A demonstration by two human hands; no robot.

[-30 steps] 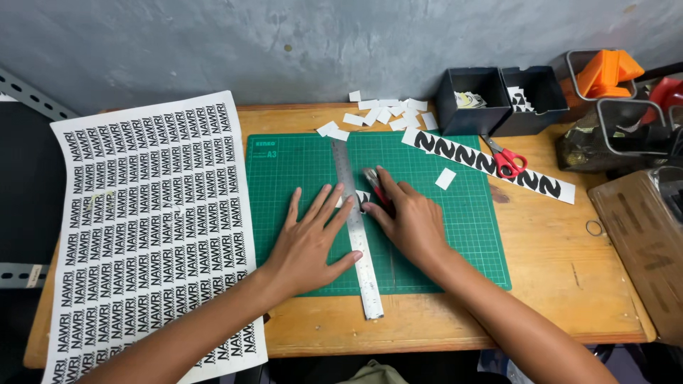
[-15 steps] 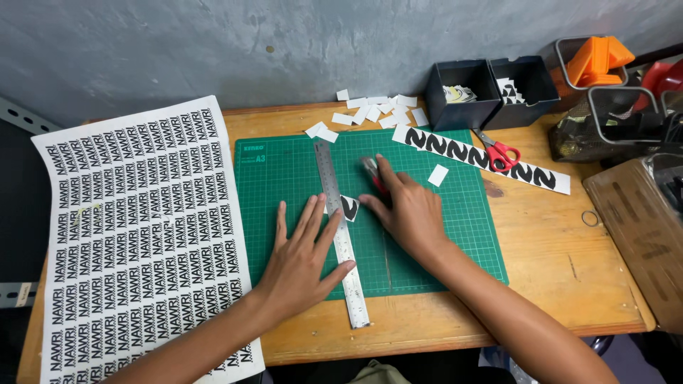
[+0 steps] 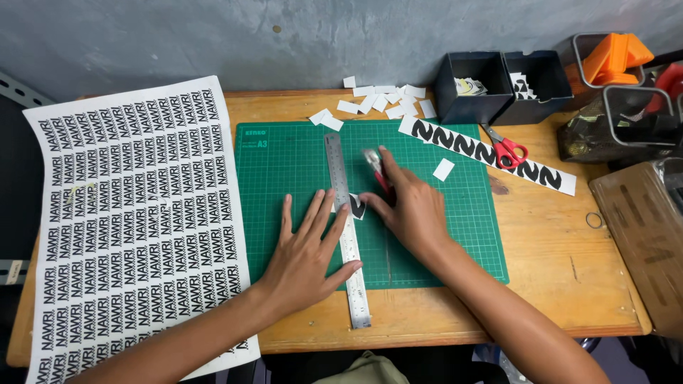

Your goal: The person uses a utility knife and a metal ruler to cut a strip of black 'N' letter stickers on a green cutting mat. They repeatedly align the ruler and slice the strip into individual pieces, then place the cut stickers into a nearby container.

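At the far left, a large white sheet [image 3: 135,227] printed with rows of repeated black lettering lies on the wooden table [image 3: 555,284] and hangs over its near and left edges. Just right of it sits a green cutting mat [image 3: 284,178], and a steel ruler [image 3: 346,227] lies across the mat from its far part down past its near edge.

The left hand [image 3: 306,256] lies flat and spread wide, palm down on the mat; its fingers reach the ruler and the thumb rests against the ruler's lower stretch, pressing it down. It grasps nothing.

Right beside the ruler, between the two hands, a small white sticker piece [image 3: 356,207] with a black mark lies on the mat, partly under the ruler's right edge.

The right hand [image 3: 413,210] is curled closed around a craft knife [image 3: 375,167] with a red body and a pale tip that points away from the person, close to the ruler's right edge; the thumb tip touches the sticker piece.

Farther right, a long white strip of bold black letters [image 3: 484,153] runs diagonally off the mat, with red-handled scissors [image 3: 505,151] lying on it. Small white offcuts [image 3: 384,99] are scattered along the far edge of the table. Two dark open boxes [image 3: 498,85] stand beyond them.
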